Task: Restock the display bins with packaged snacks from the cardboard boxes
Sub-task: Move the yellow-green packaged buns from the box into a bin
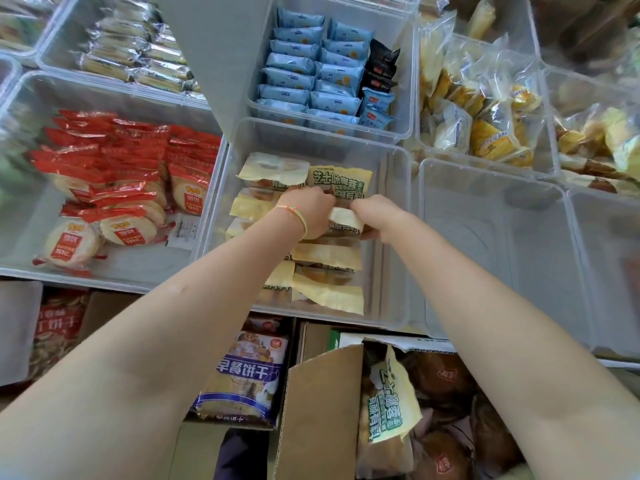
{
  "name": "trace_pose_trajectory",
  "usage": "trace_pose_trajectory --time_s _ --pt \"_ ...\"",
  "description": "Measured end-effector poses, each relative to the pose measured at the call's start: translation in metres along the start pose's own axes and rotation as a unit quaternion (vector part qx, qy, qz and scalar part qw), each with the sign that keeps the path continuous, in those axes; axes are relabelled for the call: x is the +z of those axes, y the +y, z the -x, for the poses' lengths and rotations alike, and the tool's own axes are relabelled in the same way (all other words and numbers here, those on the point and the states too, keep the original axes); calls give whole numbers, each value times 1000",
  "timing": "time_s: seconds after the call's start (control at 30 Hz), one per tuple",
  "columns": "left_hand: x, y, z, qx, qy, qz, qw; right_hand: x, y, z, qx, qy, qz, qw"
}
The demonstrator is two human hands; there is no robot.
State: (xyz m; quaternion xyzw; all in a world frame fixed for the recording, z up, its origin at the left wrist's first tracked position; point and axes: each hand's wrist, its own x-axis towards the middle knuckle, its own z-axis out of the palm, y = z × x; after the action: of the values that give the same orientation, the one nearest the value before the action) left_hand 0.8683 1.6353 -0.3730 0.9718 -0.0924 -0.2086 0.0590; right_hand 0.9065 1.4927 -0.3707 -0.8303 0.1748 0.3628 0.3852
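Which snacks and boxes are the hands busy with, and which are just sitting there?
In use: left hand and right hand holding yellow snack packs in the middle clear bin; open cardboard box with more of them.

Just sitting: red rice cracker packs, blue packs, empty bin.

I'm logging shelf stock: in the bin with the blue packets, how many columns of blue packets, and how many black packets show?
Columns of blue packets: 2
Black packets: 3, perhaps more hidden
Total: 5
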Motion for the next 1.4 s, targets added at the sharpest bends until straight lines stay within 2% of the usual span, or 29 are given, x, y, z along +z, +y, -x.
trace_pose_trajectory --time_s 0.13,0.2,0.27,0.37,0.43,0.5,0.57,0.6,0.67,0.73,0.8,0.87,0.97,1.07,1.13,1.17,1.27,1.33,1.37,1.4 --pt "-2 2 -4 -24 -21 14 999 -9 2 12 -3 -33 -12 999" --pt "-4 7 0 -35 0 11 999 -14 3 23 -3 -46 20 999" --pt "-13 10 9 -42 48 36 997 -22 3 40 -16 -47 55 997" --pt "-35 10 45 -60 139 188 971 -35 1 83 -119 22 48 992" --pt "-48 12 83 -72 233 269 932 -44 4 133 -198 78 -25 977" --pt "-51 23 121 -74 276 303 909 -52 16 194 -243 51 -118 961" --pt "-48 42 151 -69 249 322 911 -57 37 246 -257 -34 -144 955" --pt "-46 53 161 -65 223 338 912 -58 49 265 -242 -68 -119 960" --pt "-41 72 177 -61 178 360 914 -57 74 288 -179 -105 11 978" --pt "-36 88 189 -59 135 375 915 -49 97 297 -93 -87 161 979" --pt "-30 100 198 -51 81 359 928 -36 119 294 -33 -28 233 971" --pt "-23 109 205 -42 33 333 942 -21 135 285 -16 -2 238 971" --pt "-16 117 213 -28 -5 322 946 -8 149 274 -48 -12 246 968" --pt "-13 121 218 -6 -21 333 943 -9 155 274 -96 -27 173 980" --pt "-13 122 219 -5 -45 411 910 -18 154 279 -137 -32 93 986" --pt "-14 123 221 -11 -58 477 877 -26 153 283 -168 -35 53 984" --pt "-21 122 232 -40 -83 641 762 -51 141 297 -247 -86 -151 953" --pt "-26 117 240 -15 -142 747 650 -59 127 306 -254 -105 -300 913" --pt "-30 113 245 15 -165 780 604 -59 119 309 -253 -97 -343 899" --pt "-33 110 249 41 -173 791 585 -57 111 310 -250 -78 -369 891"
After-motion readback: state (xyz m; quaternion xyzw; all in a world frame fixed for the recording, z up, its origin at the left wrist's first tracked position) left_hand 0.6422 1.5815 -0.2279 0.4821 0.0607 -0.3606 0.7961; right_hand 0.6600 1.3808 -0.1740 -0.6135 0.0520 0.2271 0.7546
